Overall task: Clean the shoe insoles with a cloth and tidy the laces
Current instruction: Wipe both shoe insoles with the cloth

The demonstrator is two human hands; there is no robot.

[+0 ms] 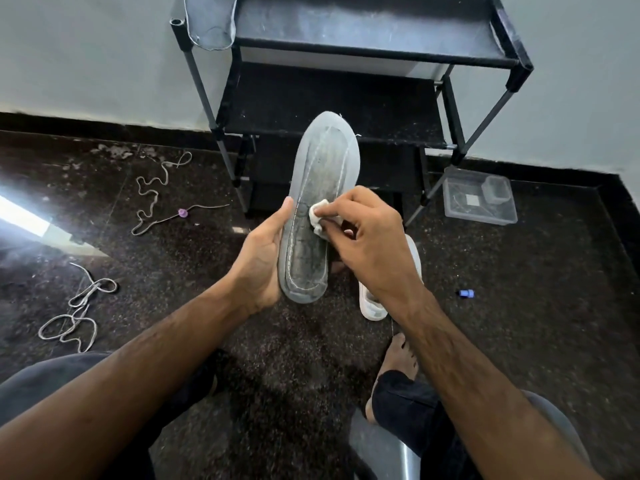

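floor (294,348), near centre between the knees: bare dark stone, open passage.
floor, left: two loose laces, far lace (152,195) and near lace (74,310), well apart, bare floor between them; purple bead (183,213) beside the far lace.
far centre: black shoe rack (346,98) against the wall, legs and shelves blocking the way; second insole (210,22) hangs at its top left corner.
far right: clear plastic box (479,200) on the floor just beside a rack leg.
right: blue cap (465,293) alone on open floor.
centre: held insole (317,209) and both hands fill the space; white shoe (374,303) lies under the right hand (367,247).
near right: bare foot (398,358) on the floor.
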